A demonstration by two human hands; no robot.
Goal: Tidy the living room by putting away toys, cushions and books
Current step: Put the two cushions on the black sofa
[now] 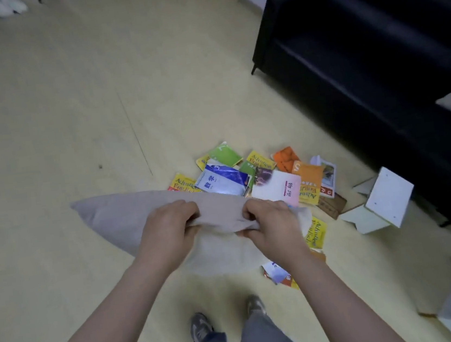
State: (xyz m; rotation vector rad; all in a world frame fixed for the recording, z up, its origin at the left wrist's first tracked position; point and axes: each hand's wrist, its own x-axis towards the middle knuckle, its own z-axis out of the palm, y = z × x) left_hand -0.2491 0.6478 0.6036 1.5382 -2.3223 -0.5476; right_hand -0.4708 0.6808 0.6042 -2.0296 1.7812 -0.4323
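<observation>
I see the grey cushion (pixel 110 216) held out in front of my legs, over the pale floor (pixel 57 129), and partly covering a heap of books (pixel 277 184). My left grip (pixel 166 229) is curled tight round a fold of fabric on its upper edge. My right grip (pixel 270 223) pinches the same edge just beside it, fingers bunched in the cover. The books lie scattered on the floor near the black sofa (pixel 374 53), and a white box-like piece (pixel 389 199) sits tilted beside them.
</observation>
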